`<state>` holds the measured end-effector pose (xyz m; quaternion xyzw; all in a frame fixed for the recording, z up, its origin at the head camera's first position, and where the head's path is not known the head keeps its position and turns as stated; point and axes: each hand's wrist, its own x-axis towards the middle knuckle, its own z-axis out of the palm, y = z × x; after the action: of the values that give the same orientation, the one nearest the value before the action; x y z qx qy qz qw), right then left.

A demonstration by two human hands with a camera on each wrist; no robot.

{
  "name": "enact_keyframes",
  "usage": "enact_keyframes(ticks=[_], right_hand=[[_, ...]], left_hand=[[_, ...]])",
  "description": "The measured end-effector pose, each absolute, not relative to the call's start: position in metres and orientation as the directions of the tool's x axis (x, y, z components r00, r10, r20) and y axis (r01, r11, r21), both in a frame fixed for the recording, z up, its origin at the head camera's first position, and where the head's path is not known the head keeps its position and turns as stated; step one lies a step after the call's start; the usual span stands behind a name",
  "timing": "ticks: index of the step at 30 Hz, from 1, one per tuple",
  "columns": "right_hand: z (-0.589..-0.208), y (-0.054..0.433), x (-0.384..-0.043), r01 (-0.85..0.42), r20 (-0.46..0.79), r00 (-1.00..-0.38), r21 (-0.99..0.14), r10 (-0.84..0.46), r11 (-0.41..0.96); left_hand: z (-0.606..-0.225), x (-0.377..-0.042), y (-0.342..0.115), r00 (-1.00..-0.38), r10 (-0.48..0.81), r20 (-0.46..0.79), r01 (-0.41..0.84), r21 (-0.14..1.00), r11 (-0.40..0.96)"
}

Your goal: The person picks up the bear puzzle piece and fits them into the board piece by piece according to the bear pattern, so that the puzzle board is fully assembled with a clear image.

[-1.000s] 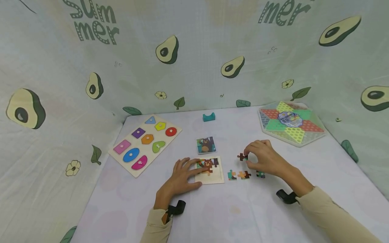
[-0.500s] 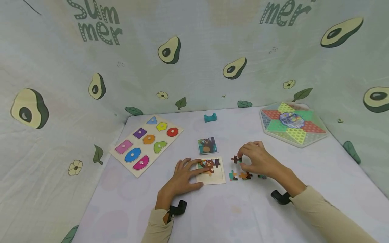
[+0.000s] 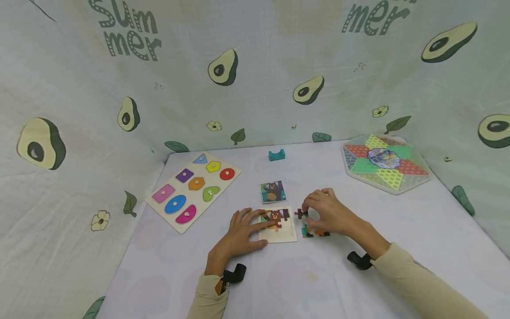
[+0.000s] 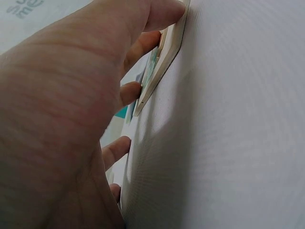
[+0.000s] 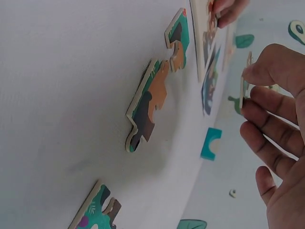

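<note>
A wooden tray puzzle [image 3: 287, 233] with part of a brown bear picture fitted in its upper area lies in front of me. My left hand [image 3: 238, 235] rests on its left side, fingers spread across the fitted pieces and thumb at the lower edge. Just to the right of the tray, my right hand [image 3: 332, 213] pinches a brown and green jigsaw piece [image 3: 299, 214] between thumb and fingers, raised off the table in the right wrist view. Below that hand lie loose pieces: a teal and orange one [image 5: 179, 40], an orange and dark one [image 5: 148, 102] and a teal one [image 5: 99, 212].
A square bear picture card [image 3: 273, 192] lies behind the tray. Farther back stands a teal arched block [image 3: 276, 155]. A shape-peg board [image 3: 215, 177] lies at the left, and a hexagonal star-patterned game board [image 3: 406, 179] at the back right. A printed cloth hangs behind the table.
My right hand has carried the pinched jigsaw piece leftward, close to the tray's right edge. My left hand stays on the tray. The head view has shifted slightly.
</note>
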<state>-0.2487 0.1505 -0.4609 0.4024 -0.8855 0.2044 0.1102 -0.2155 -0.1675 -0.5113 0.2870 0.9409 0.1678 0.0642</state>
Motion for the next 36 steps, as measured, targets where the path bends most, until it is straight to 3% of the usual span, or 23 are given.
enact_keyframes(ticks=[9, 16, 36], right_hand=[[-0.464, 0.141, -0.248, -0.755, 0.344, -0.655, -0.310, -0.673, 0.577], [-0.470, 0.131, -0.249, -0.776, 0.347, -0.631, -0.286, -0.694, 0.562], [-0.480, 0.109, -0.251, -0.771, 0.267, -0.637, -0.231, -0.724, 0.593]], left_hand=[[-0.513, -0.214, -0.167, -0.826, 0.564, -0.008, 0.521, 0.374, 0.767], [-0.514, -0.215, -0.168, -0.828, 0.559, -0.030, 0.515, 0.352, 0.782], [-0.512, -0.216, -0.168, -0.819, 0.572, -0.033, 0.525, 0.360, 0.772]])
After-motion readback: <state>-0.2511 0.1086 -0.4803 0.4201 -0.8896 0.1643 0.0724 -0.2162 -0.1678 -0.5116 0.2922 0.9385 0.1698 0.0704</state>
